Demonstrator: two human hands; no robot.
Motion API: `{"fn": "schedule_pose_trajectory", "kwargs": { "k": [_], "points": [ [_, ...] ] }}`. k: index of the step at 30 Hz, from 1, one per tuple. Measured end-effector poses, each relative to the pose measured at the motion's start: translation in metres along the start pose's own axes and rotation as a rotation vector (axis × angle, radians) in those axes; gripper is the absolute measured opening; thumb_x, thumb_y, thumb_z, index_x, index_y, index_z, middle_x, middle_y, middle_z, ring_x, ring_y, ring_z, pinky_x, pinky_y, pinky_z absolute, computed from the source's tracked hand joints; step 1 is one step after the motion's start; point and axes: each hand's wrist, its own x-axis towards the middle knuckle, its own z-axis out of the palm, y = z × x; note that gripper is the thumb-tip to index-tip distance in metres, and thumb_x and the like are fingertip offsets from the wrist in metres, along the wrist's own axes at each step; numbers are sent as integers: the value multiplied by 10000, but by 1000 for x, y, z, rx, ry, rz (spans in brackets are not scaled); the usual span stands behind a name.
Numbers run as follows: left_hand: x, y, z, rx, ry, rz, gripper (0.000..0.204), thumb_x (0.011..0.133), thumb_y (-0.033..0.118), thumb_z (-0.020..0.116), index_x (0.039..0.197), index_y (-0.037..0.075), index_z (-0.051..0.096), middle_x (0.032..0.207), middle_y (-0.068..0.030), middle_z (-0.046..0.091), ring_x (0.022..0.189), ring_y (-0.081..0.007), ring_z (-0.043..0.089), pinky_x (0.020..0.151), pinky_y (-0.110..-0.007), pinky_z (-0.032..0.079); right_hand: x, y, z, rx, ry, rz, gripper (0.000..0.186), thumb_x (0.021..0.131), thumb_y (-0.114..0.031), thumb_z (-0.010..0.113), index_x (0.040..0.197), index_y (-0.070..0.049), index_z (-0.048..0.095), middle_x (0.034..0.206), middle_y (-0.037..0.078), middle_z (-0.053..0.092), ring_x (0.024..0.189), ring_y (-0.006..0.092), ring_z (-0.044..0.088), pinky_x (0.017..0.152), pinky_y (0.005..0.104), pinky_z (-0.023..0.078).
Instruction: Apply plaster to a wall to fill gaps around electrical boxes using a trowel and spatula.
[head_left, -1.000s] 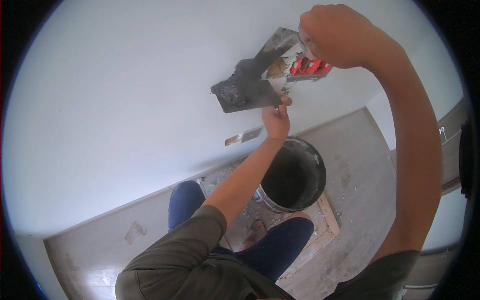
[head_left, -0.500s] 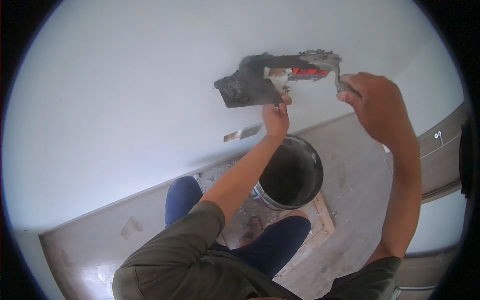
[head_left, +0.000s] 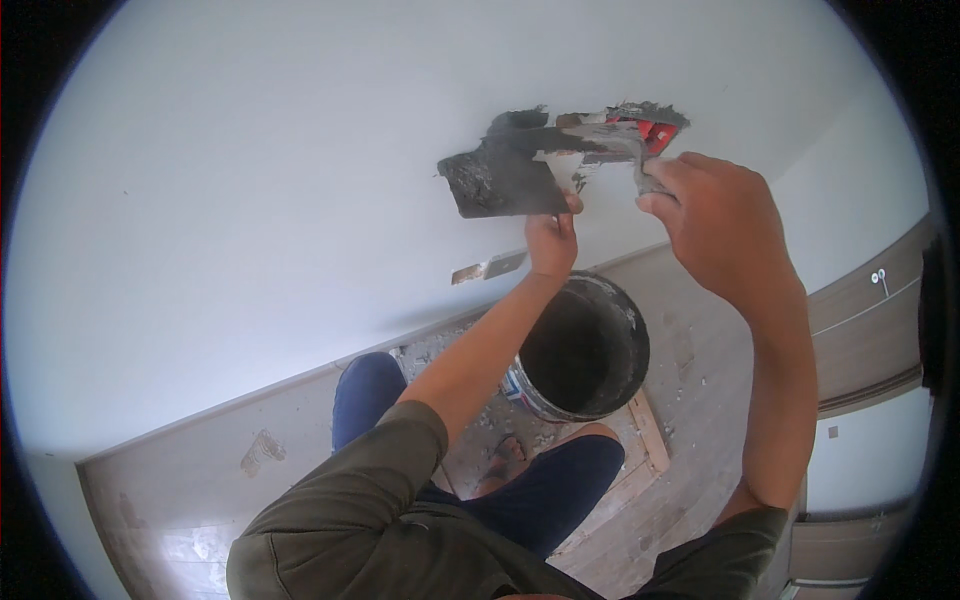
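Note:
My left hand grips a dark, square plate from below, against or close to the white wall. Dark grey mortar clings to its left side. The fingers of my right hand are closed round the handle of a long flat trowel, smeared grey. Its blade reaches leftward toward the plate, in front of an opening in the wall. Red electrical boxes show there at the blade's right end. Rough mortar borders the opening, and the blade partly hides it.
Below the opening sits a smaller wall recess. A round bucket stands on the floor between the wall and my knees, dark inside with a crusted rim. Crumbs and a wooden strip lie around it. Brown cabinet fronts line the right side.
My right hand has moved left and slightly down with the trowel, toward the plate. More of the red box at the right end shows. My left hand and the plate have barely shifted.

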Motion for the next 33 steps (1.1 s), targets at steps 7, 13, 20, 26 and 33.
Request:
{"fn": "schedule_pose_trajectory", "kwargs": {
  "k": [7,13,20,26,33],
  "points": [
    [-2,-6,-6,21,-8,40,110,885,0,560,927,50,648,969,-136,676,945,-352,631,847,-419,475,11,13,15,17,-80,122,261,902,-282,614,972,-48,705,846,162,697,815,331,668,759,445,520],
    [-4,2,-2,11,6,-22,115,895,2,557,929,50,656,975,-138,675,947,-348,628,859,-417,468,16,36,7,-36,-25,67,286,904,-297,614,996,-43,709,882,154,701,819,334,668,778,460,517],
    [-2,-4,-2,23,-13,41,113,892,-7,558,927,48,650,1010,-122,668,979,-332,617,874,-418,462,-2,38,-5,-54,5,76,270,876,-240,664,1046,-33,706,930,142,698,811,326,665,760,422,521],
    [-4,-5,3,8,-20,18,112,895,-8,555,929,52,643,1010,-121,667,971,-320,619,873,-414,463,10,29,2,-154,-41,-90,177,855,-203,677,918,-40,704,869,150,692,802,310,672,746,416,527],
    [-1,-8,-3,24,-1,79,146,944,137,628,980,-4,627,921,-119,658,845,-241,613,782,-335,473,72,11,-30,-512,-201,-182,269,868,-198,666,1052,-4,686,921,148,680,846,335,631,828,424,500]
  ]
}}
